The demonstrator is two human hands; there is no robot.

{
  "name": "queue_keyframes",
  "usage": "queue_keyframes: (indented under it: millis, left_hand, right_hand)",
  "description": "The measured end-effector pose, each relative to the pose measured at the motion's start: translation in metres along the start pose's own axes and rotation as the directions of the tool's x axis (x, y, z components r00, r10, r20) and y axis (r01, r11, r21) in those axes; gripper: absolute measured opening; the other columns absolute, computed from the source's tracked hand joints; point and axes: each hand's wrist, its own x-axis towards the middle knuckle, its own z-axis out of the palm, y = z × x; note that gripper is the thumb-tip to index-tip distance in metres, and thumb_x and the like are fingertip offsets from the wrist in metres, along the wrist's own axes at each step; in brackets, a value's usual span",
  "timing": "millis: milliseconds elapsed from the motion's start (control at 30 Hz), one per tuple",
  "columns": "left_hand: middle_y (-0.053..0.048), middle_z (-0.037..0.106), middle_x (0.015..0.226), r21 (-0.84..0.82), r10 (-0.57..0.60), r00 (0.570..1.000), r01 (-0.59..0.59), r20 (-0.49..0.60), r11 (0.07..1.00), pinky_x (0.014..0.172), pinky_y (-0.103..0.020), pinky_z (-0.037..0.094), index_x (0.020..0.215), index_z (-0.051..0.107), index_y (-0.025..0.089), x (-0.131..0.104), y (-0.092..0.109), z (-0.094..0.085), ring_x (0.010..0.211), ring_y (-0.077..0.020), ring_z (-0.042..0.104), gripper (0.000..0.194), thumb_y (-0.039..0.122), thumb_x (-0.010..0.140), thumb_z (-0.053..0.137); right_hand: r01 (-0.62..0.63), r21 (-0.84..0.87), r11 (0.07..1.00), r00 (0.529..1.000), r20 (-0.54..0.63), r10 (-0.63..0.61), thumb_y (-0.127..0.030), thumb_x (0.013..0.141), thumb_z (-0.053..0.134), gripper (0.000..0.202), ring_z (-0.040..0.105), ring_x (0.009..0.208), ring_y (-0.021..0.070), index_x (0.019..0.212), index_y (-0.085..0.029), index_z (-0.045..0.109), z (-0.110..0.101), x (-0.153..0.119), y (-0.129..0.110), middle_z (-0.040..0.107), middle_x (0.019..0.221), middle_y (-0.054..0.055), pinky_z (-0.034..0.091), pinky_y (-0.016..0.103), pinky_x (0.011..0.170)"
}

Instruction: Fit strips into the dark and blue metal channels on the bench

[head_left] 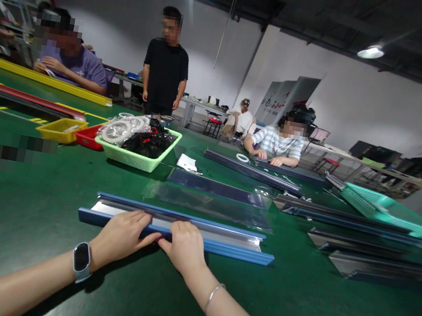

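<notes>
A long blue channel-shaped profile (227,249) with a silvery inner face lies crosswise on the green table (154,295). My left hand (126,233) grips it left of its middle, fingers curled over the near wall into the channel. Beside it my right hand (185,243) holds the same profile in a like way, and the two thumbs nearly meet at its near side. The fingertips inside the channel are partly hidden. Just beyond the profile lie a clear plastic sleeve (211,205) and a dark flat strip (217,188).
A light green basket (133,159) holds bagged white rings and black parts. Yellow (58,131) and red (90,136) bins adjoin it. More profiles (367,245) lie at right, near turquoise baskets (390,208). Co-workers (279,143) sit across the table; one person (165,71) stands.
</notes>
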Motion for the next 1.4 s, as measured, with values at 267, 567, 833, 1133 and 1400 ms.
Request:
queue_keyframes:
  millis: [267, 567, 833, 1133, 1400]
  left_hand:
    - [-0.008, 0.065, 0.077, 0.033, -0.040, 0.995, 0.037, 0.089, 0.999, 0.064, -0.031, 0.047, 0.085, 0.057, 0.016, 0.0016, 0.0009, -0.0026, 0.072, -0.0218, 0.062, 0.037, 0.050, 0.087, 0.041]
    - [-0.008, 0.064, 0.076, 0.029, -0.028, 0.995, 0.025, 0.092, 0.999, 0.065, -0.031, 0.047, 0.086, 0.057, 0.016, 0.0007, 0.0005, -0.0024, 0.073, -0.0212, 0.062, 0.037, 0.049, 0.087, 0.041]
    - [-0.009, 0.065, 0.086, -0.009, -0.022, 0.997, 0.023, 0.076, 1.000, 0.071, -0.035, 0.049, 0.091, 0.058, 0.017, -0.0019, -0.0021, 0.0014, 0.079, -0.0228, 0.061, 0.036, 0.048, 0.087, 0.042]
    - [-0.009, 0.065, 0.095, -0.038, -0.025, 0.995, 0.029, 0.093, 0.999, 0.076, -0.036, 0.049, 0.098, 0.058, 0.017, -0.0033, -0.0035, 0.0021, 0.086, -0.0227, 0.062, 0.037, 0.048, 0.088, 0.041]
    - [-0.009, 0.066, 0.093, -0.038, -0.025, 0.995, 0.029, 0.100, 0.999, 0.076, -0.036, 0.050, 0.094, 0.059, 0.017, -0.0029, -0.0045, 0.0024, 0.085, -0.0228, 0.062, 0.036, 0.048, 0.088, 0.041]
  right_hand:
    - [-0.001, 0.020, 1.000, 1.000, 0.005, 0.001, -0.041, 0.077, 0.061, 0.026, 0.057, 0.081, 0.0207, 0.083, -0.016, 0.059, 0.0000, 0.0009, -0.0004, 0.063, 0.080, 0.006, 0.043, 0.031, 0.074]
    - [0.015, 0.004, 1.000, 1.000, -0.005, -0.015, -0.043, 0.077, 0.060, 0.028, 0.055, 0.084, 0.0214, 0.084, -0.016, 0.059, 0.0004, 0.0012, 0.0015, 0.062, 0.083, 0.006, 0.042, 0.031, 0.076]
    - [0.073, 0.071, 0.995, 0.997, 0.008, -0.074, -0.041, 0.077, 0.062, 0.025, 0.057, 0.084, 0.0205, 0.083, -0.017, 0.059, -0.0041, 0.0040, 0.0028, 0.064, 0.083, 0.005, 0.043, 0.030, 0.075]
    - [0.045, 0.194, 0.980, 0.998, 0.023, -0.051, -0.045, 0.077, 0.062, 0.034, 0.059, 0.094, 0.0196, 0.098, -0.018, 0.063, -0.0038, 0.0077, 0.0037, 0.067, 0.096, 0.006, 0.043, 0.029, 0.085]
    - [0.034, 0.210, 0.977, 0.998, 0.040, -0.043, -0.045, 0.078, 0.061, 0.033, 0.059, 0.096, 0.0196, 0.098, -0.019, 0.063, -0.0083, 0.0075, 0.0019, 0.067, 0.098, 0.006, 0.043, 0.029, 0.086]
